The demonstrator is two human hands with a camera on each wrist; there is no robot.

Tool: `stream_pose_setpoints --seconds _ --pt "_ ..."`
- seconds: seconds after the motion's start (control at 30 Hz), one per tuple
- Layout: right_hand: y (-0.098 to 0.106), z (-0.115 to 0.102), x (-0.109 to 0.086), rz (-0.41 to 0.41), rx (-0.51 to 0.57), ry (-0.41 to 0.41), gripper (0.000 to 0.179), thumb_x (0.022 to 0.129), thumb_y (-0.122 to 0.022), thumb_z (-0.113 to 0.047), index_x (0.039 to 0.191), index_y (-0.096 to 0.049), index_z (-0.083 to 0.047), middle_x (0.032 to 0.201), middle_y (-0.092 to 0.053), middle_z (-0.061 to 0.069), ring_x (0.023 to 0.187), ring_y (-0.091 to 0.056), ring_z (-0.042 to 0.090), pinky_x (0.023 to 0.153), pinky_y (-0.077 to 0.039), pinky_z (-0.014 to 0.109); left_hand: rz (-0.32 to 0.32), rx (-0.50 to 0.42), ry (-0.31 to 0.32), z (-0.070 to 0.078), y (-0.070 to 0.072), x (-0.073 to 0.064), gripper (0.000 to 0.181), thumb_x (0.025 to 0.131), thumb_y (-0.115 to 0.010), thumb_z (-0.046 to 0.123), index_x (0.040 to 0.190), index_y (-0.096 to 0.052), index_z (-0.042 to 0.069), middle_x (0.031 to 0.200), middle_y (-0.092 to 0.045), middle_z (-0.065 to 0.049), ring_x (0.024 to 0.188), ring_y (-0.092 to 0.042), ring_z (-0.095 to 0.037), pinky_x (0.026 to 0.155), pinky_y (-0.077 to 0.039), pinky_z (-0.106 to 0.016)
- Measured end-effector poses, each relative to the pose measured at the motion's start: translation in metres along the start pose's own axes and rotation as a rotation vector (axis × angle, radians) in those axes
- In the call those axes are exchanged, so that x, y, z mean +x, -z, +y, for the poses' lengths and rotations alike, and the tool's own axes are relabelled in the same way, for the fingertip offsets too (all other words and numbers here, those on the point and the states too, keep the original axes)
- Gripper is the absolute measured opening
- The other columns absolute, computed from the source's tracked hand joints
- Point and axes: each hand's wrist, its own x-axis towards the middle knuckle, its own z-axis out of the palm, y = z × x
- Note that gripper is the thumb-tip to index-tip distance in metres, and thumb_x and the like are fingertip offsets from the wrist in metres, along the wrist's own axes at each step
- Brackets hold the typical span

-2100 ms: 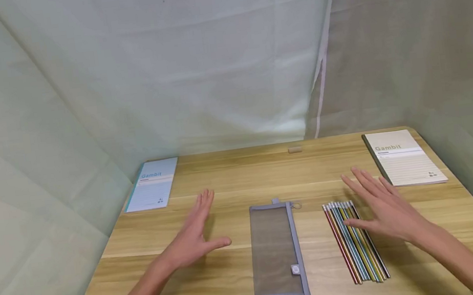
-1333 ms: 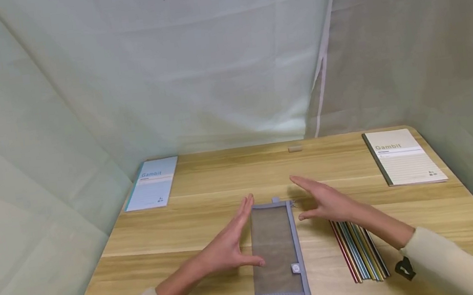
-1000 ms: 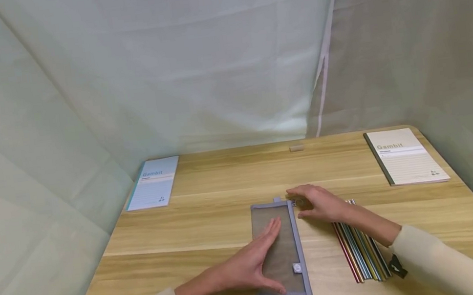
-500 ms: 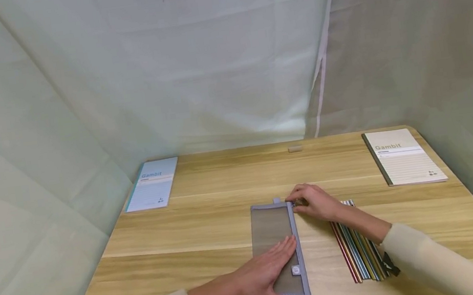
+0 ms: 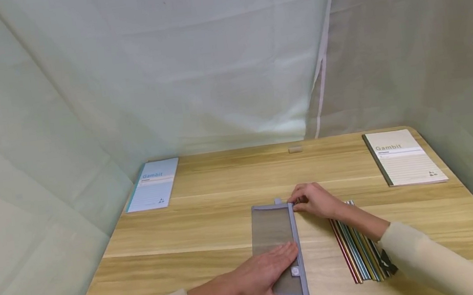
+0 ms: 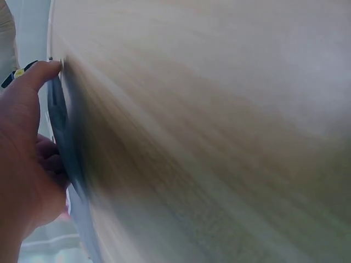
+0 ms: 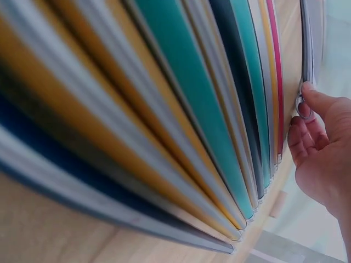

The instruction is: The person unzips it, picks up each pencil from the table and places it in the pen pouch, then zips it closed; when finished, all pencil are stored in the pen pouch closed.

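A grey mesh zipper pencil pouch (image 5: 271,227) lies flat on the wooden table in front of me. My left hand (image 5: 261,275) rests on its lower half, fingers straight and thumb spread by the near edge. In the left wrist view that hand (image 6: 27,142) presses on the thin pouch (image 6: 67,137). At the pouch's far right corner, my right hand (image 5: 316,201) pinches the zipper pull. The right wrist view shows the pull's metal ring (image 7: 303,109) between thumb and fingers. Several metallic-coloured pencils (image 5: 355,248) lie side by side under my right forearm, which partly hides them.
A blue-white notebook (image 5: 152,185) lies at the table's far left, and a cream notebook (image 5: 403,157) with a dark spine at the far right. Near the back edge sits a small brownish block (image 5: 295,149). Pale fabric (image 5: 209,72) hangs behind the table.
From hovering apart, both hands have come to the pouch. The left moved right and settled on it; the right moved left and now pinches the zipper pull. The pouch has barely shifted.
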Motion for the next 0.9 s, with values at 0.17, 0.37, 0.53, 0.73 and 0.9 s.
stream_pose_setpoints --seconds 0.17,0.37,0.53,0.73,0.9 --pt "0.002 0.000 0.001 -0.004 0.032 -0.012 0.017 0.088 -0.084 0.000 0.105 -0.082 -0.004 0.103 -0.077 0.006 0.092 -0.071 0.019 0.080 -0.064 0.030 0.051 0.084 -0.060 -0.001 0.003 -0.001 0.087 0.102 -0.062 0.055 0.164 -0.033 0.001 0.165 -0.042 -0.015 0.150 -0.042 -0.018 0.122 -0.039 -0.027" --pt "0.006 -0.002 0.002 -0.030 0.091 -0.062 0.017 0.093 -0.080 0.000 0.110 -0.081 -0.003 0.106 -0.080 0.008 0.093 -0.074 0.020 0.082 -0.066 0.032 0.161 0.106 -0.165 -0.001 0.014 -0.003 0.065 0.104 -0.064 0.042 0.155 -0.050 0.005 0.147 -0.064 -0.005 0.118 -0.066 -0.003 0.094 -0.057 -0.014" --pt "0.010 -0.003 0.002 -0.038 0.131 -0.070 0.027 0.093 -0.079 0.002 0.120 -0.077 0.001 0.107 -0.079 0.012 0.090 -0.074 0.022 0.080 -0.066 0.031 0.305 0.145 -0.283 -0.005 0.030 -0.004 0.047 0.102 -0.068 0.026 0.144 -0.063 0.005 0.120 -0.078 -0.001 0.086 -0.069 0.003 0.070 -0.056 -0.007" --pt "0.015 -0.002 0.000 -0.026 0.162 -0.073 0.035 0.093 -0.078 0.004 0.128 -0.075 -0.001 0.111 -0.078 0.013 0.092 -0.074 0.023 0.077 -0.065 0.029 0.433 0.215 -0.272 -0.010 0.053 -0.008 0.033 0.102 -0.065 0.018 0.134 -0.072 0.012 0.099 -0.080 0.008 0.070 -0.062 0.006 0.058 -0.047 -0.002" --pt "0.021 -0.002 -0.004 -0.026 0.234 -0.108 0.031 0.096 -0.076 0.002 0.127 -0.075 -0.002 0.115 -0.077 0.014 0.093 -0.073 0.024 0.075 -0.063 0.027 0.535 0.177 -0.197 -0.014 0.069 -0.014 0.029 0.105 -0.058 0.016 0.129 -0.075 0.012 0.099 -0.080 0.005 0.065 -0.056 0.005 0.058 -0.048 -0.003"
